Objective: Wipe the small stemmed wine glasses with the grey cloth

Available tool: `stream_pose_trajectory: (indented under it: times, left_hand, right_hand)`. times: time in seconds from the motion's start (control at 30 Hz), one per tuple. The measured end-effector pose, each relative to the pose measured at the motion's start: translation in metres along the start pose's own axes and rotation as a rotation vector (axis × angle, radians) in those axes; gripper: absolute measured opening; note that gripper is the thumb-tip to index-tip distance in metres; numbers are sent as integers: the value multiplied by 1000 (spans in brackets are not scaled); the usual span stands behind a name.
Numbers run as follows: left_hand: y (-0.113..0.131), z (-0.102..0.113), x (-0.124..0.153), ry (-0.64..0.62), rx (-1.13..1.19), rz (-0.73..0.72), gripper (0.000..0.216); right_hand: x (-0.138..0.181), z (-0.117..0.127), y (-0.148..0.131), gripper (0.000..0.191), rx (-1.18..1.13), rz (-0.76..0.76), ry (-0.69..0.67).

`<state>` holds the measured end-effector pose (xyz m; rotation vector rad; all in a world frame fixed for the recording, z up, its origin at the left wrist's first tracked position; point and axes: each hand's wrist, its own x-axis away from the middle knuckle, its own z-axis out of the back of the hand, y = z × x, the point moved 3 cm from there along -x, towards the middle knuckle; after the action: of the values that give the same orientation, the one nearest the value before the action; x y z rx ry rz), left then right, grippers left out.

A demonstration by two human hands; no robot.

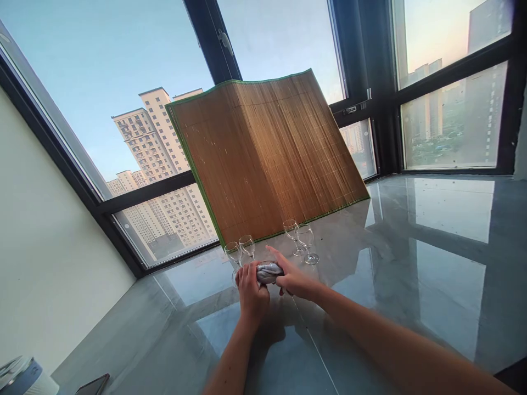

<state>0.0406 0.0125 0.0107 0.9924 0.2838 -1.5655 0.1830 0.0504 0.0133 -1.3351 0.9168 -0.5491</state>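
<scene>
Low over the table, my left hand is closed around the left side of a small clear glass stuffed with bunched grey cloth. My right hand pinches the cloth and glass from the right, its index finger stretched forward. The glass's lower part is hidden by my hands. Just beyond my left hand stand two stemmed glasses, their lower parts partly covered by it. Two more upright stemmed glasses are a little beyond my right hand, close together.
A brown bamboo mat with green edging leans upright against the windows behind the glasses. The shiny grey table reflects the window light. At the lower left are a phone and a white-and-blue container. A white wall borders the left side.
</scene>
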Motion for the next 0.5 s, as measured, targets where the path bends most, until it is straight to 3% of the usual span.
stream_pose_trajectory:
  times: [0.17,0.33,0.5]
  left_hand:
    - [-6,-3,0,22,163,72,46]
    - [-13,-5,0,79,264,156,51]
    - [-14,-9,1,72,308,202,51]
  right_hand:
    - [1,-1,-5,96,-63,-5,45]
    - [-1,-2,-10,85,-123,114,130]
    - [-1,-1,-13,77,-223,77,161]
